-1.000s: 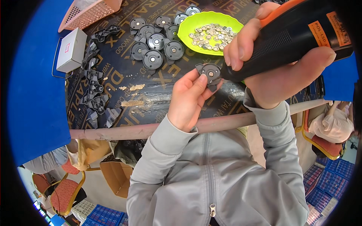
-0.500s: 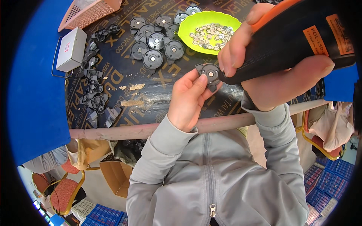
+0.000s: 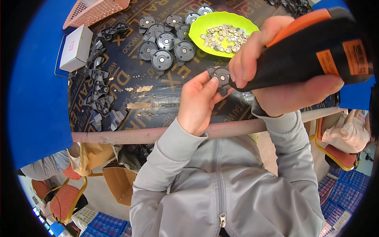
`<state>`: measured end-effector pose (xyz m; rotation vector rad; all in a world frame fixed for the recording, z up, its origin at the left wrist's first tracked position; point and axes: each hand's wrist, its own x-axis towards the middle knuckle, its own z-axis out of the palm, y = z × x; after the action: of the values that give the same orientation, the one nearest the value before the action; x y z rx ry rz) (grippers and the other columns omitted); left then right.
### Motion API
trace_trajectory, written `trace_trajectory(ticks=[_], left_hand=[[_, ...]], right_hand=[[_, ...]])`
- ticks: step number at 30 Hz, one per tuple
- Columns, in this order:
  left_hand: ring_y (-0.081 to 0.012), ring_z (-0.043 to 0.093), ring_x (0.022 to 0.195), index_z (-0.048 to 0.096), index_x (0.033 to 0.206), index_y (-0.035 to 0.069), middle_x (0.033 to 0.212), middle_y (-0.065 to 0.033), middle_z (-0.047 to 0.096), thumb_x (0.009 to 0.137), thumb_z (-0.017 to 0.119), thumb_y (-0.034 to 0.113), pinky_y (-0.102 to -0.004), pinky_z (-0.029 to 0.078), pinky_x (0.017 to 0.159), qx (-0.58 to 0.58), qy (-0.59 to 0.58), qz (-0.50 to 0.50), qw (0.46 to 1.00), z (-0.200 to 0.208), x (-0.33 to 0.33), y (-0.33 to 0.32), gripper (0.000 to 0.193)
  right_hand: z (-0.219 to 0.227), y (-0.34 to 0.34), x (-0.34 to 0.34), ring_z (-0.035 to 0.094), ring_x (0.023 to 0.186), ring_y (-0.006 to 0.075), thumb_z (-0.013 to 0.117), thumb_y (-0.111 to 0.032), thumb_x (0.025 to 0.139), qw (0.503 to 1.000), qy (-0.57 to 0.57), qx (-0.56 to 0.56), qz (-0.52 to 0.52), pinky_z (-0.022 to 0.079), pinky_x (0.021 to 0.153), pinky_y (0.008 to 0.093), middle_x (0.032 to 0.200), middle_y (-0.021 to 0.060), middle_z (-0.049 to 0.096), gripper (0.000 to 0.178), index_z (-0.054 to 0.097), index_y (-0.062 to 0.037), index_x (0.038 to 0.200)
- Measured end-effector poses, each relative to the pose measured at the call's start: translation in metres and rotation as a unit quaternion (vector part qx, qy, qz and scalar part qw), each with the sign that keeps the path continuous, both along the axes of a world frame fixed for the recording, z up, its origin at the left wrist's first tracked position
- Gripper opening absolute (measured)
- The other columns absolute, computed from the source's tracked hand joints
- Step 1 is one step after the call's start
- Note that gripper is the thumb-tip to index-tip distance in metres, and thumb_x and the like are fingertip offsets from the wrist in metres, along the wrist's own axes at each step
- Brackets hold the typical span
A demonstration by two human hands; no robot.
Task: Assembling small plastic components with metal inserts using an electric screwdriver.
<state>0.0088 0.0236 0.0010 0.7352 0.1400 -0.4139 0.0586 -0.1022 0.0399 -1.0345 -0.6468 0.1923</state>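
Observation:
My left hand (image 3: 195,102) pinches a dark grey round plastic part (image 3: 222,77) between thumb and fingers, just above the table. The part has side tabs and a small shiny metal piece at its centre. My right hand (image 3: 276,96) is wrapped round a black and orange power screwdriver (image 3: 296,61). Its nose points left, right beside the held part; the tip is hidden, so contact cannot be made out. Behind my hands stands a lime-green bowl (image 3: 215,17) holding many small round metal pieces (image 3: 225,37). Several similar round parts (image 3: 162,59) lie left of the bowl.
Angular grey plastic pieces (image 3: 98,89) form a line along the table's left side. A white box (image 3: 75,49) and a pink basket (image 3: 94,14) stand beyond them. More dark pieces (image 3: 294,6) lie at the far right. The table's rounded front edge (image 3: 166,136) runs below my wrists.
The screwdriver's rear end has tipped slightly, showing more of its orange top. Both hands keep their grips, and the view has shifted a little.

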Motion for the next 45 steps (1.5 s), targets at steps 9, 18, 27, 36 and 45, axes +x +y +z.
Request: trace_trajectory(ticks=[9,18,27,36,45], left_hand=[[-0.0158,0.054,0.093,0.043,0.114,-0.004,0.104,-0.0084,0.054,0.089,0.037,0.004,-0.0304,0.046,0.083,0.012,-0.032,-0.005,0.999,-0.002,-0.007,0.005,0.028],[-0.0233,0.048,0.099,0.050,0.105,0.000,0.100,-0.0108,0.051,0.081,0.049,0.008,-0.0321,0.038,0.085,0.312,-0.332,-0.248,0.855,-0.007,-0.103,0.120,0.026],[-0.0288,0.053,0.087,0.055,0.100,-0.002,0.099,-0.0164,0.053,0.078,0.055,0.010,-0.0335,0.043,0.074,0.745,-0.110,-0.155,0.639,-0.093,-0.163,0.209,0.025],[-0.0246,0.055,0.063,0.054,0.089,0.001,0.077,-0.0122,0.054,0.077,0.059,0.012,-0.0325,0.043,0.055,0.734,-0.277,0.164,0.598,0.038,-0.018,0.094,0.017],[-0.0304,0.055,0.072,0.049,0.087,0.003,0.081,-0.0133,0.055,0.070,0.065,0.020,-0.0379,0.044,0.063,0.799,-0.256,0.128,0.529,0.008,0.033,0.082,0.030]], right_hand=[[0.054,-0.003,-0.027,0.042,0.049,0.0136,0.042,-0.073,0.068,0.975,-0.013,0.098,-0.201,0.036,0.050,0.0268,0.062,0.0036,0.043,0.083,0.037,-0.0043,0.115],[0.039,-0.059,-0.067,0.048,0.078,0.0176,0.051,0.007,0.068,0.934,-0.084,-0.156,-0.310,0.043,0.079,0.0385,0.087,0.0081,0.043,0.053,0.032,-0.0024,0.117],[0.015,-0.060,-0.068,0.052,0.079,0.0209,0.050,0.001,0.074,0.918,-0.070,-0.157,-0.358,0.046,0.077,0.0423,0.079,0.0095,0.046,0.046,0.031,-0.0036,0.115],[0.001,-0.055,-0.075,0.041,0.049,0.0140,0.051,-0.003,0.078,0.909,-0.036,-0.052,-0.412,0.037,0.050,0.0289,0.063,0.0054,0.042,0.045,0.028,-0.0023,0.116],[0.005,-0.059,-0.086,0.042,0.047,0.0133,0.049,-0.002,0.078,0.901,-0.041,-0.047,-0.429,0.038,0.048,0.0277,0.061,0.0055,0.042,0.042,0.027,-0.0015,0.114]])
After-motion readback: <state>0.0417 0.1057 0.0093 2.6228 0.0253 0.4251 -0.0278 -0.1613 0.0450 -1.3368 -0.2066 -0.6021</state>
